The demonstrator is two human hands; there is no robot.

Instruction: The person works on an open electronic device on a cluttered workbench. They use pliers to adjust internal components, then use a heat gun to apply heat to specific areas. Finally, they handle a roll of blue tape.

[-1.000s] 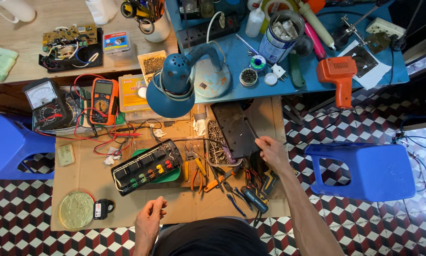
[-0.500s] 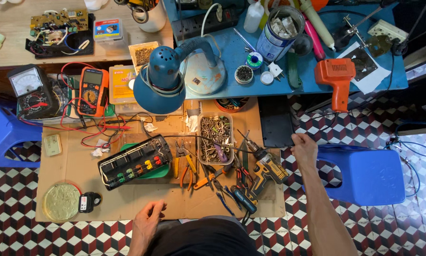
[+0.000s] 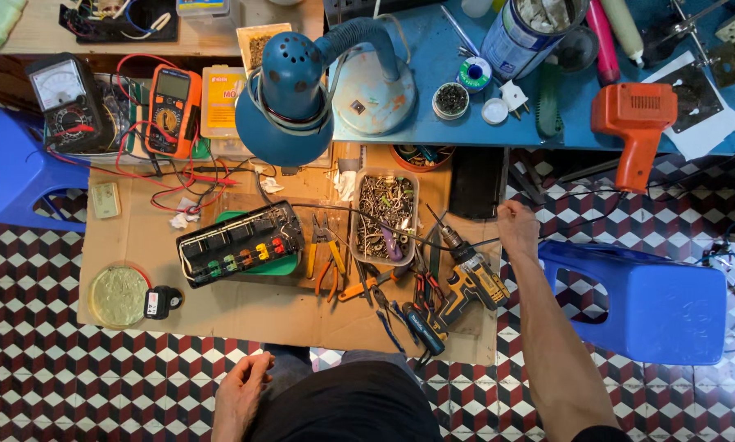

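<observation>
My right hand (image 3: 519,229) is curled into a fist at the right edge of the cardboard sheet (image 3: 220,307), just below a flat black panel (image 3: 477,182) that stands under the blue table's edge. A thin black wire (image 3: 478,242) runs up to the fist; I cannot tell whether it is gripped. A yellow and black cordless drill (image 3: 468,277) lies left of my forearm. My left hand (image 3: 241,394) rests on my knee at the bottom, fingers apart, holding nothing.
On the cardboard lie a black power strip with coloured switches (image 3: 241,244), a clear tray of screws (image 3: 384,214), pliers (image 3: 328,260) and screwdrivers (image 3: 412,321). A blue desk lamp (image 3: 290,98) hangs over it. Blue stools (image 3: 638,299) (image 3: 11,172) flank it. An orange heat gun (image 3: 633,123) lies on the table.
My right hand carried the black panel off the cardboard to the right and now sits beside it below the table edge. The view has shifted. My left hand stays on my knee.
</observation>
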